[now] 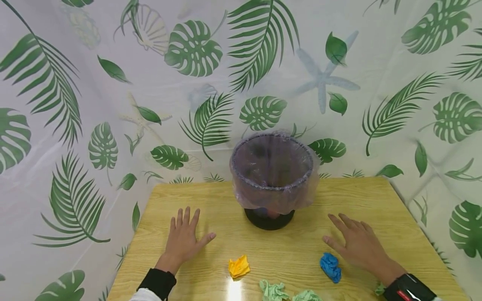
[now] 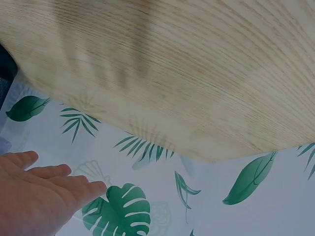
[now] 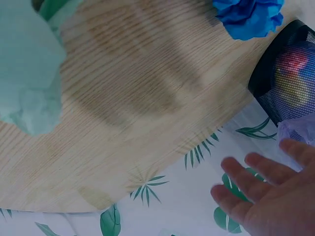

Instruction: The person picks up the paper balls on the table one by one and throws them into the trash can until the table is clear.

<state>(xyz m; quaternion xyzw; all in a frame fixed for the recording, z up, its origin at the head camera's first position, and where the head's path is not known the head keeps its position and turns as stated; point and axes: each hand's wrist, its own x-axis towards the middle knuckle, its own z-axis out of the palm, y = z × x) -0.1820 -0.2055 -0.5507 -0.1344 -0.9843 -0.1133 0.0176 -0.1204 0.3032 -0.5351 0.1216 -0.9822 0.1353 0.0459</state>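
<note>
My left hand hovers over or lies on the left part of the table, fingers spread and holding nothing. On the right, my right hand is likewise extended with loose fingers, close to a crumpled blue paper ball. Between the hands, a crumpled yellow paper piece lies nearer the left one. Light green crumpled papers sit at the front edge of the head view, partly cut off. Farther back stands a black mesh bin lined with a translucent purple bag. Through its mesh, coloured contents show in the right wrist view.
The wooden table reaches back to a white leaf-print sheet hanging behind and at both sides. Another bit of green paper shows beside the right wristband. Large in the right wrist view is a pale green paper.
</note>
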